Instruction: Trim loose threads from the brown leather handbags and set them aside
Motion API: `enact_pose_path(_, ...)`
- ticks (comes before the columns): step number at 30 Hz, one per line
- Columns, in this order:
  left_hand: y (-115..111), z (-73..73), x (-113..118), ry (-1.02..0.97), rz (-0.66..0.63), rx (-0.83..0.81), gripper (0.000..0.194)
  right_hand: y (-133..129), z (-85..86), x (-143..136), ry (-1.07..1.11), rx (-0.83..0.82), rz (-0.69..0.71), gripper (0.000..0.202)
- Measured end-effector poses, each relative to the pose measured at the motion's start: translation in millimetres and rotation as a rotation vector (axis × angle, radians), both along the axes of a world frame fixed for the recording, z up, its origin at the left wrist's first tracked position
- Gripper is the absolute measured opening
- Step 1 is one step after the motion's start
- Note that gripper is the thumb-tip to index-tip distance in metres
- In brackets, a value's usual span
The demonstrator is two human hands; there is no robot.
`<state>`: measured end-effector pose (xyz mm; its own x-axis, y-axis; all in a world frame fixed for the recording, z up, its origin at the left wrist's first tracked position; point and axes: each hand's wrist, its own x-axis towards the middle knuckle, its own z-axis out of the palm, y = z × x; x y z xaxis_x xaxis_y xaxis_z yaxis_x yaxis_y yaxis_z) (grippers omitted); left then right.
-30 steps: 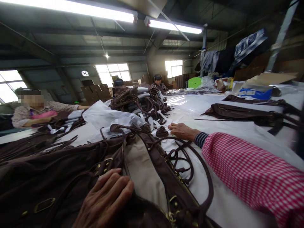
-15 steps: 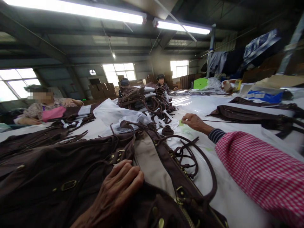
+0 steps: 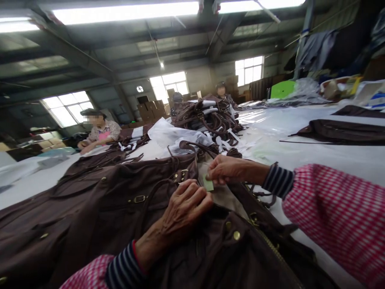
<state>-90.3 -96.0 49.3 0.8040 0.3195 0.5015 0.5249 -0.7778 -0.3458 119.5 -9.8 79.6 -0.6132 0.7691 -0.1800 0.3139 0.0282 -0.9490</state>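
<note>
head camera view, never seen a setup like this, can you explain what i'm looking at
There is no machine: a person works bare-handed, seen by a camera worn on that person's own head, looking forward and down. The left hand rests on a brown bag beside its open zip. The right hand pinches a small green slip over the bag's beige lining. The bag lies on a white work surface, with a heap of brown goods with straps beyond. Another person is farther off on the left.
</note>
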Motion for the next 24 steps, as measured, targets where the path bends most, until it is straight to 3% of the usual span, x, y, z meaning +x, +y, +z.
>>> enact_pose_path(7,-3.2,11.9,1.8,0.017,-0.036,-0.012,0.018,13.6,-1.4,-25.3,-0.048,-0.049,0.002,0.015)
enact_pose_path(13,8.9,28.6,3.3,0.072,-0.034,-0.027,0.019,13.5,0.9,-29.1,-0.123,0.039,0.101,0.009)
enact_pose_path(19,18.0,46.1,2.3,0.151,-0.001,-0.062,0.014,15.4,-4.8,-34.7,-0.04,0.155,0.027,0.008)
enact_pose_path(24,18.7,50.3,4.1,0.211,-0.014,-0.069,0.007,18.7,-15.9,-31.2,0.034,0.06,0.125,0.008)
